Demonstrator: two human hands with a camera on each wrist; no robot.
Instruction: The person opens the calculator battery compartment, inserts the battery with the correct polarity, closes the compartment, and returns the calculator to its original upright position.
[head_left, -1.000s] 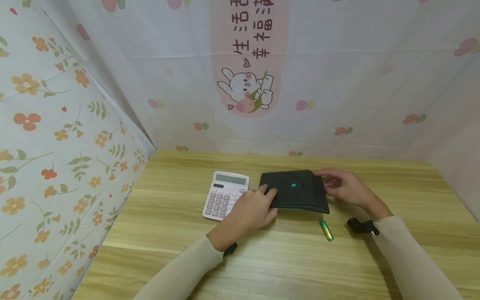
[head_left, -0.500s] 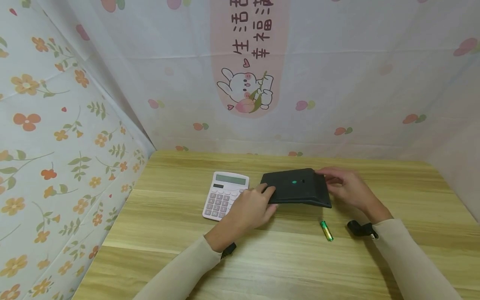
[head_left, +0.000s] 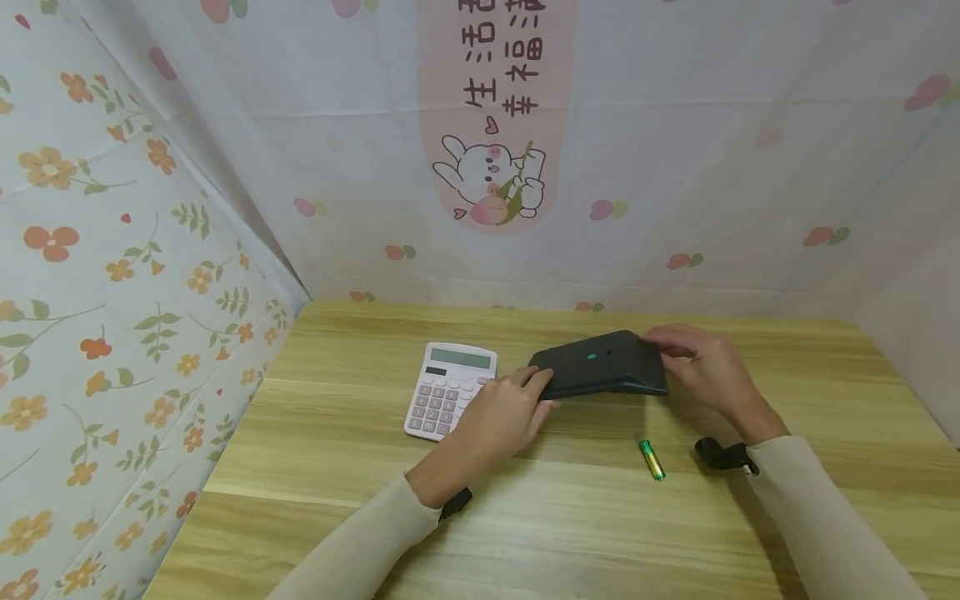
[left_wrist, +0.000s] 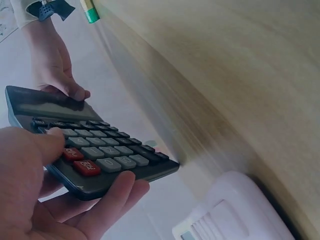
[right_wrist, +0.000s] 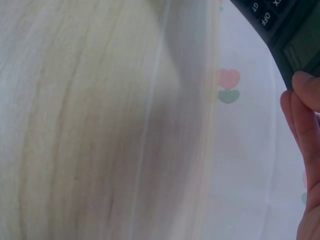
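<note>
A black calculator is held above the table, its back with a green dot turned up toward the head camera. My left hand grips its left end; in the left wrist view the thumb lies by the red keys and the other fingers are behind the body. At the display end, my right hand pinches the edge, thumb on the front beside the screen in the right wrist view. The grey and red keys face down toward the wood. A green and gold battery lies on the table below the right end.
A pale pink calculator lies face up to the left, partly covered by my left hand. The wooden table ends at a printed cloth backdrop. Black wrist devices sit under both sleeves.
Both hands have raised the black calculator slightly and shifted it to the right and away. Its near edge has tipped up, so less of the back shows. The battery has stayed put.
</note>
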